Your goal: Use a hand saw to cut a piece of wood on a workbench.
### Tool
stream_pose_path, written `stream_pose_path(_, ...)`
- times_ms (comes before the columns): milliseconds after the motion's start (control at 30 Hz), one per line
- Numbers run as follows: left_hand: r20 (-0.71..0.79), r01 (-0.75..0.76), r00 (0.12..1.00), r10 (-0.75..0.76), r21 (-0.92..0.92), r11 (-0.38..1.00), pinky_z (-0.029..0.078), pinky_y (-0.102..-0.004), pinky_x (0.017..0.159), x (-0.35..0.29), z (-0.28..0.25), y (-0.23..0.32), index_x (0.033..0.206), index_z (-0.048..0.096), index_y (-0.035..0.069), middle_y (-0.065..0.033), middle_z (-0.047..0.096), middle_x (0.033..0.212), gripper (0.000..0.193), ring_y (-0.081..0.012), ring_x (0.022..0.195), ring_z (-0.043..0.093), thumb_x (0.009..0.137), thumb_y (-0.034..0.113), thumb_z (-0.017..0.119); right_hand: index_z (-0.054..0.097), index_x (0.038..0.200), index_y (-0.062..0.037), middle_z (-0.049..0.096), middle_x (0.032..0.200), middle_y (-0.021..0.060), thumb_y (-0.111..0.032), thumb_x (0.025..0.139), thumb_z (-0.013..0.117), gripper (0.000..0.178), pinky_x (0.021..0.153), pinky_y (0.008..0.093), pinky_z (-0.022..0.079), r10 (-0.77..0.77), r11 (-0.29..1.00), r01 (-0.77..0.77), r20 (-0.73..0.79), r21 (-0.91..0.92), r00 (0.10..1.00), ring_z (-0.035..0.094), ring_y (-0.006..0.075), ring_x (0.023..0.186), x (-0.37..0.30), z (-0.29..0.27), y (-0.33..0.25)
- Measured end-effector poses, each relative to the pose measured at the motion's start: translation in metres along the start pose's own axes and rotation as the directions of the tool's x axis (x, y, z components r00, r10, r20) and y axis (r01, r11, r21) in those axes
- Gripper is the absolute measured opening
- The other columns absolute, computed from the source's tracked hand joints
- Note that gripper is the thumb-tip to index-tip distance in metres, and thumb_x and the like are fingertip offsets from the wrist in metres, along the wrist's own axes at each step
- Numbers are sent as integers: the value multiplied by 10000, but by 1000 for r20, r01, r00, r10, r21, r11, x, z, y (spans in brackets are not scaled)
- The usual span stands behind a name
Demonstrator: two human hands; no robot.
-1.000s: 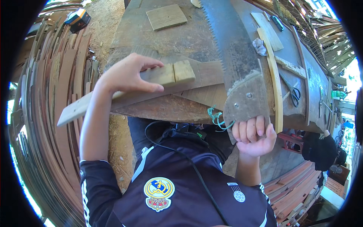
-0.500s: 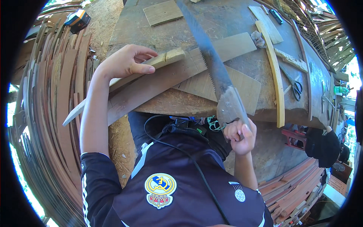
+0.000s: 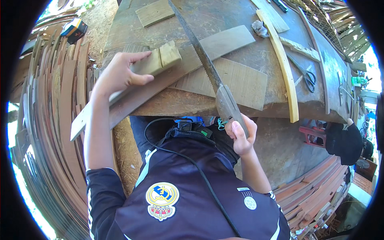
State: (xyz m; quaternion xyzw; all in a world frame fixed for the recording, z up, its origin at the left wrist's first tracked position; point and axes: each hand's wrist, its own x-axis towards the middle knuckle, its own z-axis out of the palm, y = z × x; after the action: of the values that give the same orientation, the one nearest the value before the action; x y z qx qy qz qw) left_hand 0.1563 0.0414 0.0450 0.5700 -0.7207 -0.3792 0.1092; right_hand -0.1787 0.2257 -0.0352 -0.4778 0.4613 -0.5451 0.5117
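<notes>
My left hand (image 3: 122,74) straddles a thick pale wooden bar (image 3: 170,55), thumb on its near side and fingers over the far side. A narrow cut crosses the bar close to its end. Beneath it a long flat plank (image 3: 188,66) lies slantwise on the worn table (image 3: 188,105). In my right hand (image 3: 242,134), by the table's near edge, is the handle of a handsaw (image 3: 204,60). Its toothed blade points up and away, over the plank and to the right of the bar's end.
A flat board (image 3: 240,84) lies under the plank, another board (image 3: 155,13) farther back. To the right are a yellowish strip (image 3: 280,64), scissors (image 3: 308,78) and a crumpled scrap (image 3: 260,29). Stacked planks (image 3: 52,112) line the left; a person in black (image 3: 344,142) is at right.
The bar has turned in my left hand, showing its cut and end more fully. My right hand has drawn the saw left, and its blade now stands edge-on.
</notes>
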Motion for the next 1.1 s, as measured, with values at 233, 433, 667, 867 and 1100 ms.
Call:
stream_pose_path(233,-227,-168,927,300,462,871,432,-449,1111,-22,88,24,1479,544,77,-194,567,1462,896,-378,1289,571,672,264,884,565,784,27,515,613,12,-195,977,576,294,495,255,324,39,972,-26,-50,234,998,444,72,525,-5,11,6)
stream_pose_path(433,-485,72,833,266,572,817,389,-498,1087,-23,123,22,1543,485,207,-144,568,1377,934,-344,1235,544,705,382,860,556,809,23,519,604,24,-170,994,526,268,474,250,314,-120,989,120,0,-89,993,411,66,503,0,14,2)
stream_pose_path(667,-400,54,901,169,489,870,392,-498,1101,-6,93,10,1582,431,245,-160,582,1339,991,-362,1265,551,703,411,858,553,811,18,510,610,17,-166,999,526,264,474,243,312,-103,994,103,-1,-28,995,408,59,505,-2,8,3)
stream_pose_path(867,-129,-170,959,254,456,873,442,-476,1074,13,57,16,1583,426,256,-169,604,1286,1014,-382,1220,576,658,291,841,538,773,7,502,580,15,-172,988,529,280,466,257,328,114,975,-103,-49,195,992,429,78,478,-18,4,-8)
stream_pose_path(1100,117,-348,937,329,393,851,404,-443,1098,18,38,18,1545,466,237,-123,602,1224,1033,-345,1207,563,571,192,806,632,750,-17,645,663,86,-197,948,582,273,543,320,489,-583,577,324,-101,-749,806,638,209,561,-57,-30,-9)
